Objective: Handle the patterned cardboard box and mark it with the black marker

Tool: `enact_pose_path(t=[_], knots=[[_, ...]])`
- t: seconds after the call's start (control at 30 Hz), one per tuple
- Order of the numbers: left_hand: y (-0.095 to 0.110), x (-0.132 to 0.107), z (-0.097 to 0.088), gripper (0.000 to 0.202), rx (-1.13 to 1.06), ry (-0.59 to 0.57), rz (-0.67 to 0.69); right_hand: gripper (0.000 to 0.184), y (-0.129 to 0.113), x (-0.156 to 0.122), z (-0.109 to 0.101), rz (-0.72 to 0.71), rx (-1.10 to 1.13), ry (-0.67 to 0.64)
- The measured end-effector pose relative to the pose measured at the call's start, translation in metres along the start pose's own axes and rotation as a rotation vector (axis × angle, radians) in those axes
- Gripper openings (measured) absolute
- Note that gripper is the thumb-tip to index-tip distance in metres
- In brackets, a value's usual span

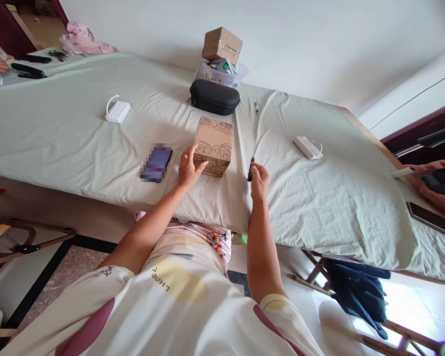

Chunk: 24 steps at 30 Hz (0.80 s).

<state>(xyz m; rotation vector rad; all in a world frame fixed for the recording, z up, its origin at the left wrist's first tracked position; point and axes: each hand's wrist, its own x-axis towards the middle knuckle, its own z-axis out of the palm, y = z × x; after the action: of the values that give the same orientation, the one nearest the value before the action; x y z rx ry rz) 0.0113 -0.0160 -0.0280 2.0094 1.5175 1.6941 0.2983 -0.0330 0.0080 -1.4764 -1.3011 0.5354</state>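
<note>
A small brown cardboard box [214, 132] with black line-drawn rose-like swirls on its top and front sits on the cloth-covered table in front of me. My left hand [189, 167] grips its near left corner, fingers along the left side and thumb against the front. To the right of the box, my right hand [260, 179] is closed around a black marker pen [250, 170], held upright and apart from the box. The pen's lower end is partly hidden by my fingers. A phone [157, 164] with a blurred screen lies left of my left hand.
Behind the box lie a black case [214, 97], a plastic basket [226, 76] with a carton [222, 44] on top, and a small pen [256, 108]. White power banks [118, 112] rest at left and right. Other people's hands [439, 178] show at both table ends.
</note>
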Motion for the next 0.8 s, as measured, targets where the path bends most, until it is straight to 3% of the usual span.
enact_pose_path(t=[0.07, 0.17, 0.37, 0.53, 0.7, 0.8], knots=[[0.0, 0.0, 0.0, 0.074, 0.003, 0.001, 0.003, 0.047, -0.006, -0.003, 0.003, 0.008, 0.276, 0.013], [0.0, -0.001, 0.0, 0.076, 0.001, 0.011, 0.008, 0.048, -0.019, -0.017, 0.011, -0.097, 0.378, 0.046], [0.002, 0.0, -0.001, 0.081, -0.01, 0.012, 0.007, 0.032, -0.051, -0.066, 0.034, -0.348, 0.254, 0.214], [0.004, 0.001, -0.003, 0.085, -0.011, -0.014, -0.015, 0.034, -0.07, -0.09, 0.05, -0.457, 0.066, 0.029], [0.007, 0.0, -0.003, 0.083, -0.01, -0.012, -0.04, 0.029, -0.071, -0.094, 0.052, -0.472, -0.063, -0.081], [0.008, 0.0, -0.004, 0.082, -0.029, -0.025, -0.046, 0.032, -0.065, -0.092, 0.05, -0.347, -0.147, -0.003]])
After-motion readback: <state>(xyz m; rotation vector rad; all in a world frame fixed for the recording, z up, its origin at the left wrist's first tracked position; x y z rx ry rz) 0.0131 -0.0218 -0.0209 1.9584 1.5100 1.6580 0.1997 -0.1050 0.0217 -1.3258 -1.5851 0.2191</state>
